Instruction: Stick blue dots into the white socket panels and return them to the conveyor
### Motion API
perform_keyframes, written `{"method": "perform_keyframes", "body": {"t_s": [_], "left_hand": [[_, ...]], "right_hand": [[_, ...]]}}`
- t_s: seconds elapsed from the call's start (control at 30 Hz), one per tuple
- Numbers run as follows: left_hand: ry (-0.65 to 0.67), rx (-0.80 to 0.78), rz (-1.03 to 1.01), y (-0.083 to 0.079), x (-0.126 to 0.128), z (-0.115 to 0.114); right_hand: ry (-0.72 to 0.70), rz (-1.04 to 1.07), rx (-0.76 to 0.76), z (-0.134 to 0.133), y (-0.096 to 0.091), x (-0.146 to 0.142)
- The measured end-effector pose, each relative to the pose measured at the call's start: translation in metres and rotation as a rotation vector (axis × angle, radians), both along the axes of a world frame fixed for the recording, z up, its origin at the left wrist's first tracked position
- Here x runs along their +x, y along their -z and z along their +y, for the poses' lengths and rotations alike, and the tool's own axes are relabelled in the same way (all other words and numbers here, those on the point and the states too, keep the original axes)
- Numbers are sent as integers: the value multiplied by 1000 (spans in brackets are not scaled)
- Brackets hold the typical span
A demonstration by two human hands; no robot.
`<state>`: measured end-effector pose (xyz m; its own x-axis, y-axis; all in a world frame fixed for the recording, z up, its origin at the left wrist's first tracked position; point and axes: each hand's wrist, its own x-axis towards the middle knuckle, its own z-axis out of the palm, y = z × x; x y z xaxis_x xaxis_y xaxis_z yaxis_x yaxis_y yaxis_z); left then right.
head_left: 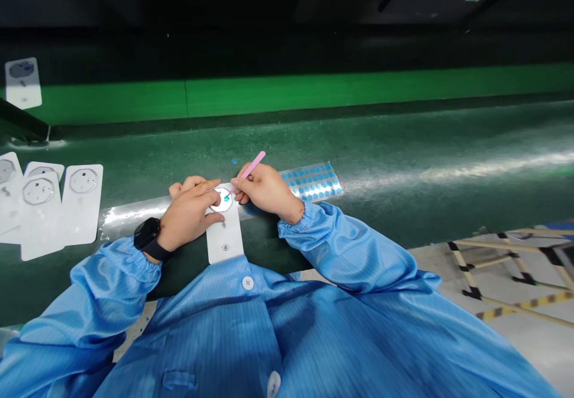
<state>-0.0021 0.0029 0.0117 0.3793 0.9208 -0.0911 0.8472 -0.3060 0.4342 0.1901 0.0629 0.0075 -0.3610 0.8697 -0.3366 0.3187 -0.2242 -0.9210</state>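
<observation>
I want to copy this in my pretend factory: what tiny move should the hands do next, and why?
Perhaps the right hand should gently press the blue piece with the pink tool, because the tool's lower end is right at that piece, over the white card, and the left hand is there beside it.

We bend both arms (354, 251) inward; our left hand (187, 211) is palm down, half open, and our right hand (268, 190) pinches.
</observation>
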Motion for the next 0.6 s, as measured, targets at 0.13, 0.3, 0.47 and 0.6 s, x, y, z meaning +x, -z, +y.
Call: {"method": "perform_keyframes", "body": {"t_s": [0.13, 0.3, 0.47, 0.6], "left_hand": [[0, -3, 8, -1, 0, 0], [4, 1, 10, -2, 0, 0], [4, 12, 0, 0, 0, 0], [4, 9, -4, 1, -1, 0]], "right_hand": [[-2, -18, -14, 0, -2, 0], [17, 15, -26, -1, -3, 0], [28, 123, -72, 0, -3, 1], [30, 135, -83, 0, -2, 2]]}}
